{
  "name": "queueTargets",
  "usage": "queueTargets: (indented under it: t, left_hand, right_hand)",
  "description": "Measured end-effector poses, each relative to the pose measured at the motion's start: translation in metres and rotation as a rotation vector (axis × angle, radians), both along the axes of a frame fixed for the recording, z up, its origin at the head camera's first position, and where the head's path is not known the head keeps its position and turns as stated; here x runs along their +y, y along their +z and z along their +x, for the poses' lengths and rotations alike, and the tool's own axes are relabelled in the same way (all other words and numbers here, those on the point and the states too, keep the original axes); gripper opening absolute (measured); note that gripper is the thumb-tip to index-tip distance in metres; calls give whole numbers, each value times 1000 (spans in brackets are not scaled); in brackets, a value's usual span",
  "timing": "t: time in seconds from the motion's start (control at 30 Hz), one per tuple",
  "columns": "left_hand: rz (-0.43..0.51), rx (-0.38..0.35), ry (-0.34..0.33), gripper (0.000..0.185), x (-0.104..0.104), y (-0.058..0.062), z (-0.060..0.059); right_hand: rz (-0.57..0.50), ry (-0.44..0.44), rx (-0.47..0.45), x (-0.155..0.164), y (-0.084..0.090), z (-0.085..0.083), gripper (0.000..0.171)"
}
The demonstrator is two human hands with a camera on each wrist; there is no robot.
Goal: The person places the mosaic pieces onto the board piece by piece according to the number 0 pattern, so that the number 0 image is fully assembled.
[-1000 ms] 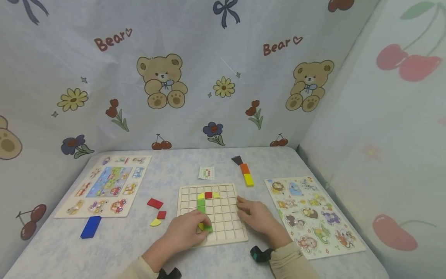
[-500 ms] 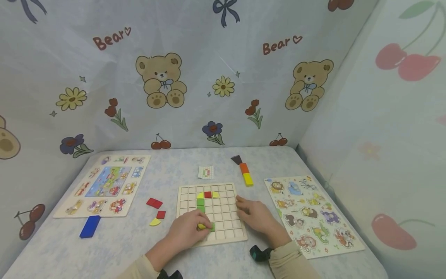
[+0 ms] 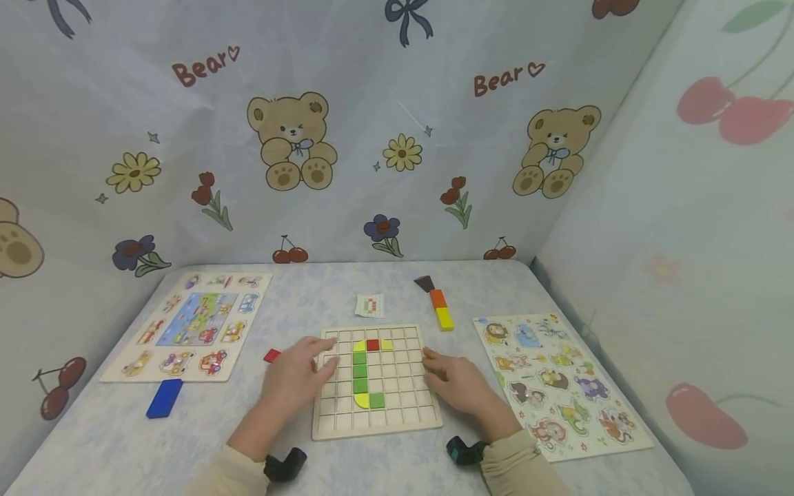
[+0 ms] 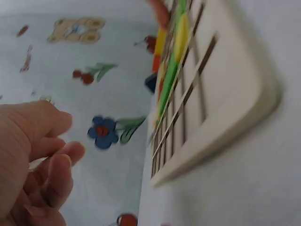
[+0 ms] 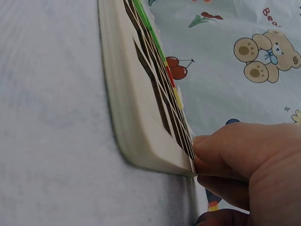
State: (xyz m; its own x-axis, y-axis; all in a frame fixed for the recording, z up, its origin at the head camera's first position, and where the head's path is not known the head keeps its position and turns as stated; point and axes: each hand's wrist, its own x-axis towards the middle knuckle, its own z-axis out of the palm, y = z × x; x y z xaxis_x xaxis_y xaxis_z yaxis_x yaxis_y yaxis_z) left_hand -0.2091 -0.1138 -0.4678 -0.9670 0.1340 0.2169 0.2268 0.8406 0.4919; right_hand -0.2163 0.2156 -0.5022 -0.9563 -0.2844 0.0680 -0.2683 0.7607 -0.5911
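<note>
A square wooden grid board [image 3: 406, 398] lies mid-table. Set in its cells are green squares [image 3: 360, 370], a red square [image 3: 372, 345] between two yellow rounded pieces [image 3: 387, 345], and lower down a yellow quarter-round [image 3: 362, 400] beside another green square [image 3: 377, 400]. My left hand [image 3: 288, 382] hovers by the board's left edge, its fingers loosely bent; nothing shows between thumb and fingers [image 4: 66, 155] in the left wrist view. At the right edge, my right hand [image 3: 462, 389] holds the board, thumb and fingers at its rim in the right wrist view [image 5: 254, 165].
Beyond the board is a small pattern card [image 3: 370, 305]. Black, orange and yellow blocks [image 3: 438, 298] line up to its right. A vehicle puzzle [image 3: 133, 372] and blue block [image 3: 164, 399] lie left, an animal puzzle [image 3: 577, 441] right. A red piece [image 3: 271, 355] shows behind my left hand.
My left hand has let go of the yellow quarter-round near the board's lower part and moved left, uncovering it and the green square. It now hides the loose left-side pieces. The right hand stays put.
</note>
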Motion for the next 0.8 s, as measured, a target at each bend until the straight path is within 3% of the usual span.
queueTargets:
  t: [0.1,0.17,0.3,0.43,0.8]
  left_hand:
    - [-54,-42,101,59,-39,7,-10]
    - [-92,-91,128,63,-63,5,-15]
    - [-136,-185,82,61,-92,-7,-21]
    - [-122,-210,24,55,-99,-18,-26]
    - [-137,-175,55,40,-101,-24,-28]
  right_hand:
    - [9,3,-3,0,0,0,39]
    - [14,2,-10,0,-1,-1,40]
    - [22,0,-5,0,-2,0,40]
    - [23,5,9,2,-2,1,40]
    - [3,0,-7,1,-1,0,40]
